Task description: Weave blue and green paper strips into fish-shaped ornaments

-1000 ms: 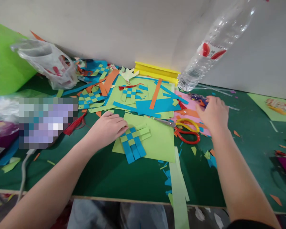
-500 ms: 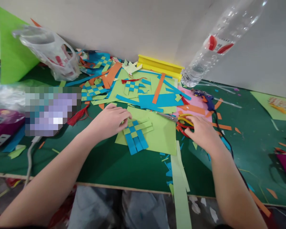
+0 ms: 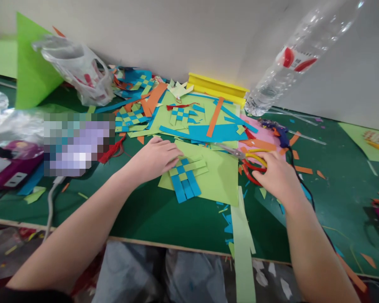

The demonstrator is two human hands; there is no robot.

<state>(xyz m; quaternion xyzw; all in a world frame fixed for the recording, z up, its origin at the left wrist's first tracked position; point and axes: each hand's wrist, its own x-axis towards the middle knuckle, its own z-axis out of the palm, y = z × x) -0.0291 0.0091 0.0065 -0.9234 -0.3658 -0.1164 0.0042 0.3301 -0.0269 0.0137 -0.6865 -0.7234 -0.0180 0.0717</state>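
My left hand has its fingers curled together at the upper left edge of a woven paper piece. This piece is plaited from blue and light green strips, with loose blue ends towards me and green ends to the right. Under it lies a light green sheet. My right hand grips scissors by a yellow and a red handle loop. The blades point left over the top edge of the sheet, and the two loops are spread apart.
Behind lie blue paper, woven pieces and an orange strip. A clear bottle leans at the back right beside a glue gun. A bagged cup stands left. A pale strip hangs over the table edge.
My right hand has lifted the scissors a little and drawn them slightly right, away from the woven piece. My left hand stays at the woven piece. The whole view has shifted slightly.
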